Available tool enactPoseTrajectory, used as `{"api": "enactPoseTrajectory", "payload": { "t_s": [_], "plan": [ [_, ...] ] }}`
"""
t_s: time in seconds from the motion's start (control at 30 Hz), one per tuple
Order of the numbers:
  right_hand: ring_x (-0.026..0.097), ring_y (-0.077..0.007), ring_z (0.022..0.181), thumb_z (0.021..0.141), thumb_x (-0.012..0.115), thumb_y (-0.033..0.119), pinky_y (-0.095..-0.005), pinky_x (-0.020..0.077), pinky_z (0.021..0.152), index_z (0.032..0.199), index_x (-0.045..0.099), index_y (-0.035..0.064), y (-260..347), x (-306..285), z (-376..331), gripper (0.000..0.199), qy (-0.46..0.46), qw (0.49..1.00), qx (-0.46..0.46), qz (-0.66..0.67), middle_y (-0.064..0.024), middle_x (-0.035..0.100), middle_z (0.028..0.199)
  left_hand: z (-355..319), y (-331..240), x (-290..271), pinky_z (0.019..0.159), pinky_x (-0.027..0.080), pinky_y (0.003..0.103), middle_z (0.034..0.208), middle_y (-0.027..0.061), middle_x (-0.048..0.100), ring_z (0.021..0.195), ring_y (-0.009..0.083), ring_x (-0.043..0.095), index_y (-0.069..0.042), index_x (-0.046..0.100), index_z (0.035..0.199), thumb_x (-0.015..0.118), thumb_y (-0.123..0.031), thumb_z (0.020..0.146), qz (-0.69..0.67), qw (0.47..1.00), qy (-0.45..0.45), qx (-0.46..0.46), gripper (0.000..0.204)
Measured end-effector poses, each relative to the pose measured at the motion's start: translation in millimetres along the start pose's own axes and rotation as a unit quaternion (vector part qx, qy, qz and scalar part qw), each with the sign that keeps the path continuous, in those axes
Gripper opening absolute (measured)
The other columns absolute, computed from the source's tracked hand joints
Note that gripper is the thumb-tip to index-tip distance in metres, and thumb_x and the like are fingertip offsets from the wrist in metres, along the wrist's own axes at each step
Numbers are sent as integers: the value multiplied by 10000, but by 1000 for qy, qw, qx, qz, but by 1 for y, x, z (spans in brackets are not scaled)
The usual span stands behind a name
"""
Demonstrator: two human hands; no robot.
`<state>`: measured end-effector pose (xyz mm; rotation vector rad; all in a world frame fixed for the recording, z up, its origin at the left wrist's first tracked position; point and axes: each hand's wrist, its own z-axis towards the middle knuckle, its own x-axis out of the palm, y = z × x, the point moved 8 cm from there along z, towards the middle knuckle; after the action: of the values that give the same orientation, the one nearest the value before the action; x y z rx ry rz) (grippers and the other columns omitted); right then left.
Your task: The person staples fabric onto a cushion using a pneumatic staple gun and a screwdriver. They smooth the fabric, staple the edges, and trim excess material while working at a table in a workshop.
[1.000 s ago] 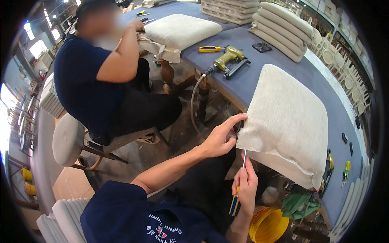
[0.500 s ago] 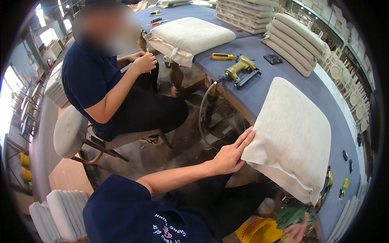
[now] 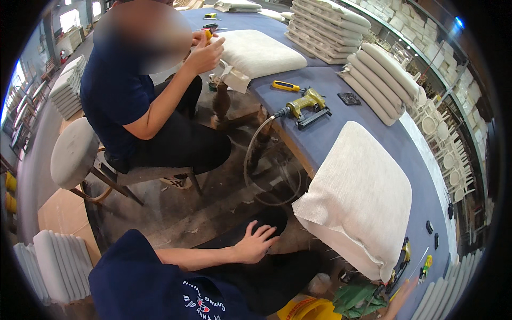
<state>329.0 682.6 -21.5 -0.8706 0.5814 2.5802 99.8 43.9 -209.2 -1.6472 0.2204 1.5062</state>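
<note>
The blue worktop (image 3: 426, 202) sweeps from the upper middle of the frame down to the lower right; on its near edge, right of centre, lies the pale fabric-covered cushion (image 3: 357, 192), which overhangs that edge; its outline is nearly square, so no long axis stands out, but its loose lower edge slants from a corner near the middle of the frame to a corner at lower right; the hands are well apart, below the two ends of that edge, with the cushion lying up and to the right of the left hand (image 3: 256, 244) and up and slightly left of the right hand (image 3: 401, 298); the right is the nearer, close to the lower corner, while the left is clear of the upper one.

The left hand is spread, holding nothing visible, palm down over a dark-clad leg (image 3: 269, 217); the right is blurred at lower right, between a green cloth (image 3: 360, 298) and a small green-and-yellow tool (image 3: 426, 266); whether its fingers are closed on anything, I cannot tell; a thin metal shaft (image 3: 419, 262) shows just above it.
</note>
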Motion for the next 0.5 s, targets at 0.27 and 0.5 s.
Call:
{"api": "enactPoseTrajectory", "payload": {
  "t_s": [0.27, 0.5],
  "plan": [
    [690, -231, 985, 1101, 565, 197, -352, 567, 895, 1366, 666, -17, 320, 7, -176, 356, 77, 827, 180, 527, -141, 726, 1072, 23, -13, -25, 1232, 330, 578, 1664, 207, 442, 1479, 396, 488, -128, 512, 1582, 651, -120, 980, -136, 987, 36, 75, 618],
    [682, -143, 899, 1131, 570, 175, -292, 559, 839, 1506, 568, 30, 409, 145, -239, 402, 407, 714, 221, 525, -82, 731, 1048, 82, -24, -16, 1150, 411, 522, 1536, 243, 541, 1362, 398, 557, -69, 513, 1585, 419, -362, 1148, -92, 985, -36, 138, 535]
  ]
}}
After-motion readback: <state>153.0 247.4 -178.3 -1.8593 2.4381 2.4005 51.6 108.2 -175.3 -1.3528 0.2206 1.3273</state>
